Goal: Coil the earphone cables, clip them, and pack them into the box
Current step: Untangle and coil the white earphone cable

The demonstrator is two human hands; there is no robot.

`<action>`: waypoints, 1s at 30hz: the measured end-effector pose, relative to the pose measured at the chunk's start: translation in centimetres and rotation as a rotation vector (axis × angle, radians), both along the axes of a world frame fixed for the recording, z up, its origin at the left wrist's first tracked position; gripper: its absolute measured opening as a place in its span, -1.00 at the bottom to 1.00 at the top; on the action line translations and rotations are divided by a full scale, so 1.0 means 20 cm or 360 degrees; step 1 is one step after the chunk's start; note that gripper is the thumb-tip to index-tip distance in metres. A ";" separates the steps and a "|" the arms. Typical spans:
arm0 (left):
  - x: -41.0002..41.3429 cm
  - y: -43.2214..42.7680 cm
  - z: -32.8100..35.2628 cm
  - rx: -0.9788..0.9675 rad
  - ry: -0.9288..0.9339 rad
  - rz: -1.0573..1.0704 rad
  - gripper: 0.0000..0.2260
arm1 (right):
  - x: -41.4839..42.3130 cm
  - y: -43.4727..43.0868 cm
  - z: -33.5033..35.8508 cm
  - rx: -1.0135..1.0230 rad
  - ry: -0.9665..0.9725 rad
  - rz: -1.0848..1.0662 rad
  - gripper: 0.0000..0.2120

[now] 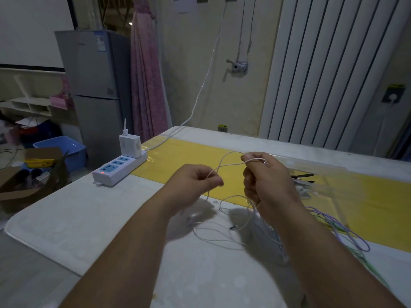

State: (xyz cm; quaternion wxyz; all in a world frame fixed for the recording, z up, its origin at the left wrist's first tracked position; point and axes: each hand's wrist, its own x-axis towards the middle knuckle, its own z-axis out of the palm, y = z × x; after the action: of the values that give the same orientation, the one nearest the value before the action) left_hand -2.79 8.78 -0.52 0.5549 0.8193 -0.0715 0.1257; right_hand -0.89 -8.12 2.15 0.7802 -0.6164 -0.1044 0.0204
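While both hands are held above the table [111, 218], L hand [195, 181] pinches the white earphone cable [224, 156] betw. thumb & curled fingers; R hand [264, 181] is curled round the same cable, one strand pinned at its fingertips. Cable arcs in a loop betw. the hands; remainder hangs below R hand & trails loose on the table, plug [232, 227] lying there. Purple cable [347, 232] lies to the right, partly on yellow strip [178, 161]. Power strip [120, 167] at left table edge

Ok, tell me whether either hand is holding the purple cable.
No, the purple cable lies on the table, while the left hand and right hand both pinch the white earphone cable.
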 end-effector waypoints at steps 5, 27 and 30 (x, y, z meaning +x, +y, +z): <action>0.02 0.03 0.02 -0.0696 -0.0146 0.0336 -0.79 | 0.01 -0.05 0.02 -0.0296 -0.0239 -0.0130 -0.84; 0.03 0.14 0.04 -0.1112 -0.0362 0.1004 -0.84 | 0.04 -0.09 0.00 -0.0951 -0.0411 -0.0064 -0.92; 0.03 0.14 0.04 -0.1130 -0.0414 0.1030 -0.84 | 0.02 -0.05 -0.02 -0.1318 -0.0513 0.0129 -0.89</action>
State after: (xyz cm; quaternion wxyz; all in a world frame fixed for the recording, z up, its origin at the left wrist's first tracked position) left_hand -2.21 11.49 0.38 0.7186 0.5376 0.1650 0.4092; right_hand -0.45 -9.18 1.70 0.4399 -0.8676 -0.2318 -0.0051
